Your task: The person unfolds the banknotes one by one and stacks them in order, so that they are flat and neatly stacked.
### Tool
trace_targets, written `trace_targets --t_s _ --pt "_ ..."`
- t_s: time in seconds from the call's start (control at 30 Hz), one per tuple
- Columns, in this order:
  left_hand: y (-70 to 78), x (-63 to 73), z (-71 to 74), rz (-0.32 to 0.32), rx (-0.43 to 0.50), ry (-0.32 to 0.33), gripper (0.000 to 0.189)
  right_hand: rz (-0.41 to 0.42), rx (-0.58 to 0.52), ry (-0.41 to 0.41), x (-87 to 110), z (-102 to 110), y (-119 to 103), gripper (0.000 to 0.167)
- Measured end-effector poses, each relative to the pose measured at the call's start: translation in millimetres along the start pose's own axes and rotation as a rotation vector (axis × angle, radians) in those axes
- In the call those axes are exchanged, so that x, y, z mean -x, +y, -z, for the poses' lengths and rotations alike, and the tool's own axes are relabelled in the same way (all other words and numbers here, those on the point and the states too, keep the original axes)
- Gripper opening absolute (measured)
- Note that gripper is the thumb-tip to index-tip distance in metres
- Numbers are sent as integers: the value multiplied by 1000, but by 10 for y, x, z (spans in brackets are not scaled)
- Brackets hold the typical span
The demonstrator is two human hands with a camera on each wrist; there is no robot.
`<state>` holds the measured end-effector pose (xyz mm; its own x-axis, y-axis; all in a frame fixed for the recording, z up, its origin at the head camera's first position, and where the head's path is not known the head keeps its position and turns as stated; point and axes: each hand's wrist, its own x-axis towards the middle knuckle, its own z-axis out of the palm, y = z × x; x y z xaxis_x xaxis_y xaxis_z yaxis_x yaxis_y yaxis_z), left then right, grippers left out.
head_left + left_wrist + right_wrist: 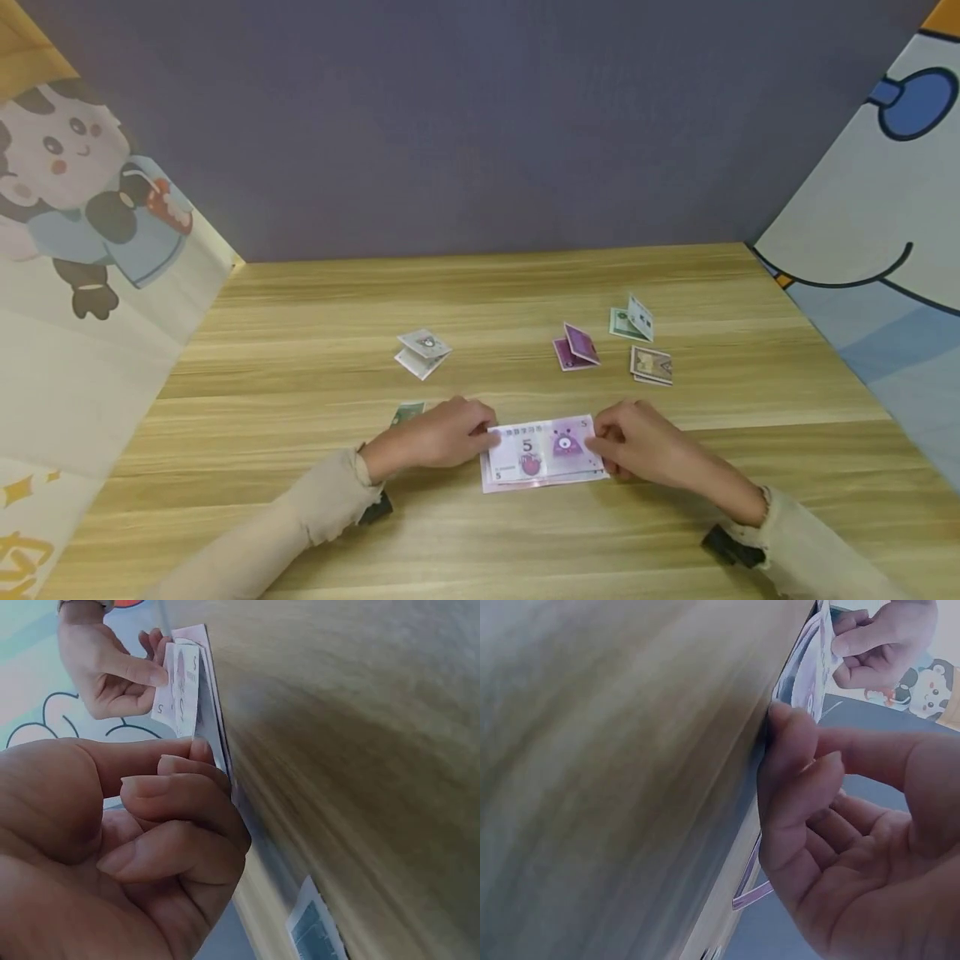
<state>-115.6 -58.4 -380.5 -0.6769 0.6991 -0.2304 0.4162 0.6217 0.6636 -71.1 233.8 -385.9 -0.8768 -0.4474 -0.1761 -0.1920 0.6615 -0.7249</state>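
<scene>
A pale purple play banknote (pixel 536 454) printed with a 5 and a one-eyed monster lies over a second pinkish note (pixel 495 485), whose lower edge shows beneath it. My left hand (pixel 442 433) pinches the left end of the upper note between thumb and forefinger. At the opposite end, my right hand (pixel 645 442) pinches the right edge. In the left wrist view the note (pixel 184 686) bends slightly between the two hands. The right wrist view shows it (pixel 806 682) edge-on, low over the table. A green note (pixel 407 412) is partly hidden behind my left hand.
Folded notes stand farther back on the wooden table (pixel 337 300): a white one (pixel 423 352) to the left, then a purple one (pixel 576 347), a green one (pixel 632 318) and a brown one (pixel 651 365) to the right. A grey panel (pixel 480 133) closes the back.
</scene>
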Motion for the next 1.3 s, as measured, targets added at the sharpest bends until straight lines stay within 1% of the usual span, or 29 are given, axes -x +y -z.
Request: trace_targets --t_s 0.13,0.23,0.37,0.47,0.57,0.73,0.8,0.97,1.03,1.13,1.3 --pt "-4 -2 -24 3 -42 -6 20 9 46 -3 -9 -15 2 28" --pt "-7 -10 -39 7 -81 -1 22 18 105 16 -15 -32 -4 27" --pt "-5 -19 -52 14 -112 5 23 -12 167 41 -26 -52 -32 25" --pt "-5 -25 -59 20 -118 8 24 -25 194 57 -33 -66 -51 23" --pt "1 -26 -60 23 -125 14 26 -21 220 74 -37 -80 -60 23" --pt "20 -20 -60 24 -133 23 29 -26 257 104 -35 -94 -74 26" --pt "29 -14 -59 28 -136 28 29 -44 274 120 -32 -102 -86 27" --pt "39 -9 -65 75 -124 36 33 -88 337 161 -8 -130 -136 30" --pt "31 -12 -71 92 -114 41 37 -87 359 170 -2 -140 -150 30" --pt "20 -15 -75 98 -104 48 40 -85 371 176 1 -150 -152 27" --pt "17 -12 -79 82 -110 50 40 -98 357 171 2 -150 -143 24"
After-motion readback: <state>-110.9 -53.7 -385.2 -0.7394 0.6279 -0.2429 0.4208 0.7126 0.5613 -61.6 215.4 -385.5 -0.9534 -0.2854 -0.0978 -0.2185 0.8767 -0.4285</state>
